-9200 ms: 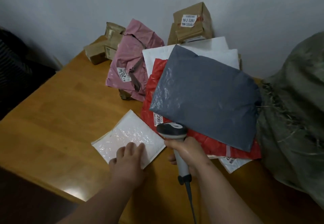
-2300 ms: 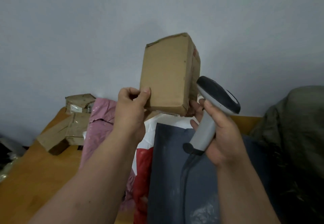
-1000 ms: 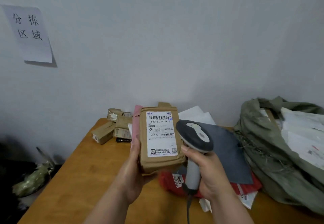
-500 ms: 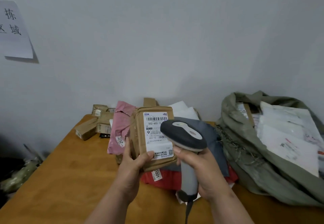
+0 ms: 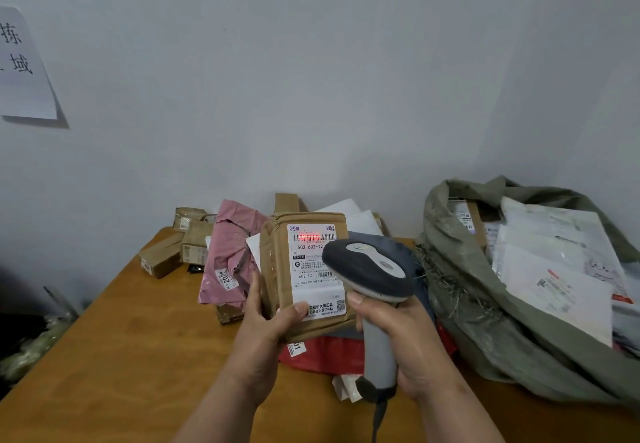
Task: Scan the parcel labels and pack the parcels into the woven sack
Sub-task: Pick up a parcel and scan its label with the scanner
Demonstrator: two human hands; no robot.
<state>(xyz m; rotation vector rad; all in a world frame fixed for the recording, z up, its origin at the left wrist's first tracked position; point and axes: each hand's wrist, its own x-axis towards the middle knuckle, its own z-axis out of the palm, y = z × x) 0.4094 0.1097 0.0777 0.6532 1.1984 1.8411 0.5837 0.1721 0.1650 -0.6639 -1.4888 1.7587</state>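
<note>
Both our hands are busy above the desk. Our left hand grips the cardboard box from below, thumb pressed on the lower edge of its label. We hold the box upright, long axis vertical, label facing us. Our right hand is wrapped round the handle of the scanner, whose head points away from us at the box and covers the label's right edge. A red scan line glows across the top barcode; half a second ago we saw no such light there. Behind the box lie a pink bag, a red bag and small cartons. To our right the woven sack sits open on the desk, with white parcels and a brown box inside.
</note>
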